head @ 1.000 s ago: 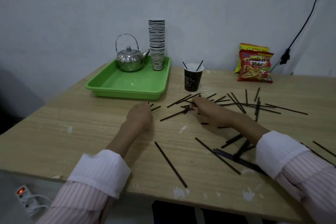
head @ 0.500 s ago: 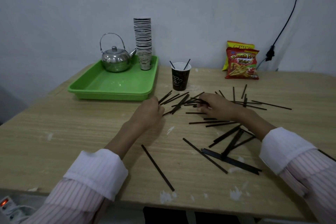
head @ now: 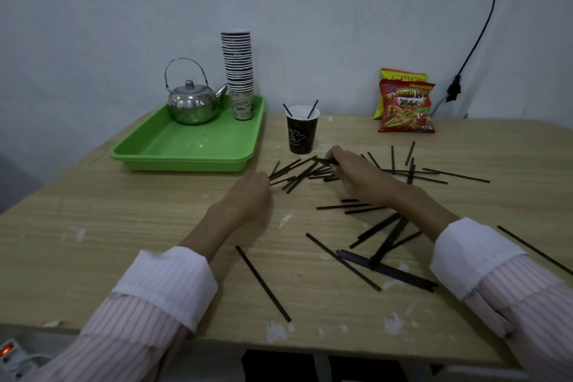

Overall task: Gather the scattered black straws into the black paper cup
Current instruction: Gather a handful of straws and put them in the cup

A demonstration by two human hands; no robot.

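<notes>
The black paper cup (head: 302,130) stands upright on the wooden table (head: 93,226), and two straws already poke out of its top. Just in front of the cup lies a little pile of black straws (head: 297,172). The left hand (head: 249,194) sits at the left end of that pile with its fingers curled in on the straw ends. The right hand (head: 352,172) sits at the right end, fingers bent and pinching some straws. It looks like both hands push the pile together so many straws can go in the cup at once.

More straws lie scattered to the right of the cup and nearer the person. A green tray (head: 186,149) with a shiny kettle (head: 193,102) and stacked cups (head: 238,74) is left of the cup. Snack bags (head: 406,105) lean on the grey wall, right of the cup.
</notes>
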